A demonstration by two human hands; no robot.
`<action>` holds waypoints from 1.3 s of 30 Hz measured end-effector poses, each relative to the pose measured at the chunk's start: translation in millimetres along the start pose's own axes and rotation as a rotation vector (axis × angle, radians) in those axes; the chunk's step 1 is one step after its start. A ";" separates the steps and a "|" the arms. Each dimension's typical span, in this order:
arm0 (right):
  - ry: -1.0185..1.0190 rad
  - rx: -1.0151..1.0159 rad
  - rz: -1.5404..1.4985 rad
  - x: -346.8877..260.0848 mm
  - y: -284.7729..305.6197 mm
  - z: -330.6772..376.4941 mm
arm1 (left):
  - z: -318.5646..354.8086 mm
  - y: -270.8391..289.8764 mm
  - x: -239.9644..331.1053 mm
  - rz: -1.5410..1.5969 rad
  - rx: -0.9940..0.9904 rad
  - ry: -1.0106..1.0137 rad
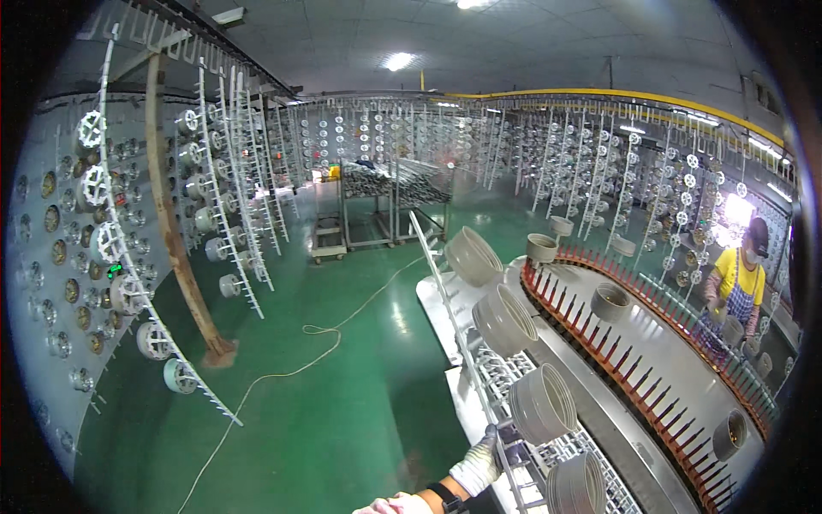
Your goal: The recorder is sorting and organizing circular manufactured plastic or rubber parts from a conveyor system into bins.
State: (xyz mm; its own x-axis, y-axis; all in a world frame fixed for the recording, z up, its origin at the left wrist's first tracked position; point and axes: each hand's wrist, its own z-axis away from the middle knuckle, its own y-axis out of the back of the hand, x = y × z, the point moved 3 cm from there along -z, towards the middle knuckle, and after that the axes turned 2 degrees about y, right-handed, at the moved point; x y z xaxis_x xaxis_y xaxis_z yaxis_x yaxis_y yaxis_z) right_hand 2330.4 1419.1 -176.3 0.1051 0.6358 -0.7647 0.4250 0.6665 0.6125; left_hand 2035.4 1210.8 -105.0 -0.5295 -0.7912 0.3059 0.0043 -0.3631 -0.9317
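Note:
My left hand (479,465), in a whitish glove with a dark watch on the wrist, reaches in from the lower edge. Its fingers are closed round a long pale metal hanging rod (458,321), which slants up and away to the left. Along the rod's right side sit grey cup-shaped rims: one (543,403) beside my hand, another (576,487) nearer me, and two farther up, a rim (503,319) and a rim (473,255). Glove and rod hide part of the grip. My right hand is out of the picture.
On the right a curved conveyor (591,364) with red-brown upright pins carries grey rims (610,301). White racks (505,373) lie beneath the rod. A person in yellow (738,278) stands beyond the conveyor. Rim-laden rods (128,240), a wooden post (175,231) and a floor cable (291,374) are leftward.

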 end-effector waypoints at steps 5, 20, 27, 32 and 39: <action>0.083 -0.150 -0.091 -7.6 -22.4 17.0 | 78.0 -11.4 56.6 -0.115 -0.001 -0.200; 0.302 -0.432 -0.345 62.7 4.2 98.8 | 342.9 -87.4 3.7 -0.239 -0.010 -0.793; 0.332 -0.460 -0.435 123.3 -11.9 110.2 | 426.8 -91.4 50.2 -0.308 0.563 -1.310; 0.030 -0.502 -0.356 157.8 -2.4 121.9 | 505.4 -89.0 115.3 -0.427 0.831 -1.591; -0.206 -0.458 -0.429 154.2 -12.3 122.6 | 625.2 -135.5 213.0 -0.482 0.886 -1.960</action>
State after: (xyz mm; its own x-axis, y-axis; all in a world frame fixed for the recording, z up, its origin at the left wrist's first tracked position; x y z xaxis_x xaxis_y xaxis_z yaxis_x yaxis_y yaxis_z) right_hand 2451.6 1461.2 -326.3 0.2004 0.2201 -0.9547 0.0470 0.9712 0.2338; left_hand 2452.4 783.8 208.7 0.6630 0.2521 0.7049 0.7485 -0.2430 -0.6171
